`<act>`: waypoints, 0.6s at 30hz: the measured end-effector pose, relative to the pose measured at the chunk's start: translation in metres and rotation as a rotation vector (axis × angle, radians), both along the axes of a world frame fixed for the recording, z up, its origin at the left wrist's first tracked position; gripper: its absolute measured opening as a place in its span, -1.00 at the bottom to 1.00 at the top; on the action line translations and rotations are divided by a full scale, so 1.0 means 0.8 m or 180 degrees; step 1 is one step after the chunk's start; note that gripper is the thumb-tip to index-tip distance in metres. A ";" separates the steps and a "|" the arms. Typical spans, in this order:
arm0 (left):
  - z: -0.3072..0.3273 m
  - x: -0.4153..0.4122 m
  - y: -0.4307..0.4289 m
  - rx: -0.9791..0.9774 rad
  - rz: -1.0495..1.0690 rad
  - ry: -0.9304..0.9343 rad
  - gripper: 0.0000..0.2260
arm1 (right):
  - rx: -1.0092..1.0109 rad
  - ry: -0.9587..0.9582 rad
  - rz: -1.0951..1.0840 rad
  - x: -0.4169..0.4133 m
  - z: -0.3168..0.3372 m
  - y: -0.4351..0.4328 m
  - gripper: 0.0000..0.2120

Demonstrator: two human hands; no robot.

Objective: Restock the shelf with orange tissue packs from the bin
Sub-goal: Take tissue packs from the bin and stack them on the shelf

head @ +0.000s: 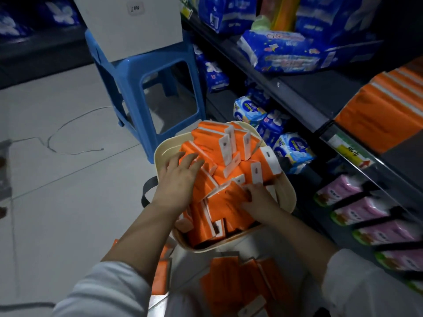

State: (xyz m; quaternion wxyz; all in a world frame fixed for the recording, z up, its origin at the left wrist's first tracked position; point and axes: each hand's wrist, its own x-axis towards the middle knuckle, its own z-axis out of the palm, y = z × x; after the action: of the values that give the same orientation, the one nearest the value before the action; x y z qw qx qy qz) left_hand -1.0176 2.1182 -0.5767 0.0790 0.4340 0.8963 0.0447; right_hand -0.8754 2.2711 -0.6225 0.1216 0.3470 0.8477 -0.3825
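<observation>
A cream bin stands on the floor in front of me, heaped with several orange tissue packs that have white hang tabs. My left hand lies on the left side of the heap with its fingers spread flat over the packs. My right hand grips one orange pack near the front of the bin, fingers curled over its edge. More orange tissue packs are stacked on the dark shelf at the right. Several further orange packs lie near my lap.
A blue plastic stool with a white box on it stands behind the bin. Blue packs fill the upper shelf, blue-and-white packs sit low beside the bin, and pink packs line the lower right shelf. Grey floor tiles spread to the left.
</observation>
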 end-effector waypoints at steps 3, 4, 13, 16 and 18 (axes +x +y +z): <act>-0.010 0.005 0.015 -0.0289 -0.0176 0.0020 -0.51 | -0.0049 0.0100 -0.0145 0.011 0.009 0.020 -0.58; -0.018 0.008 0.016 -0.0358 -0.0195 0.0048 -0.54 | -0.0092 0.0160 -0.0220 0.016 0.010 0.025 -0.59; -0.025 0.026 0.031 -0.0680 -0.0075 0.0447 -0.63 | -0.0767 0.0598 -0.0913 0.049 0.037 0.045 -0.53; -0.006 0.028 0.037 -0.0772 -0.0045 0.0491 -0.66 | -0.0882 0.0717 -0.1030 0.058 0.052 0.050 -0.60; 0.012 0.031 0.043 -0.0729 0.0124 0.0410 -0.73 | -0.1010 0.0835 -0.1179 0.065 0.064 0.054 -0.69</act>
State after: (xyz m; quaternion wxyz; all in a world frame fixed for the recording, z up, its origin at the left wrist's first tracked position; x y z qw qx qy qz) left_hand -0.9926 2.1524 -0.5674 0.0694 0.4067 0.9070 -0.0843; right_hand -0.8235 2.3143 -0.5715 -0.0083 0.4202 0.7077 -0.5679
